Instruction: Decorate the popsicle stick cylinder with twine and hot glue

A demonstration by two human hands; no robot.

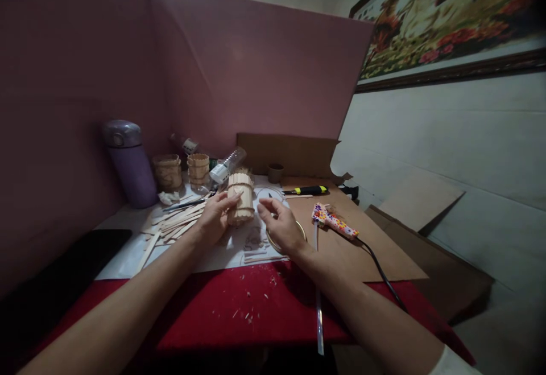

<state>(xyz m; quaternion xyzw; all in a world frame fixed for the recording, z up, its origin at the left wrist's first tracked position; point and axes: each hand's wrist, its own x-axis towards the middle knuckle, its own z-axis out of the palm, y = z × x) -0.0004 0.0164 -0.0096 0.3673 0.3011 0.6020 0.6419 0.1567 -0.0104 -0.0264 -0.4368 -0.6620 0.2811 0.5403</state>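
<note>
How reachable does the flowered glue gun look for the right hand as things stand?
Probably yes: the glue gun lies on cardboard just right of the right hand, with nothing tall apparent between them.

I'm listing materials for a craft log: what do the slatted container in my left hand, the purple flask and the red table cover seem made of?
Slatted container: probably bare wood, given its pale, matte strips; its brown bands look like fibrous twine.
Purple flask: coated metal or plastic; the smooth, evenly coloured body leaves it open.
Red table cover: likely cloth, given its dull, soft-looking surface.
</note>
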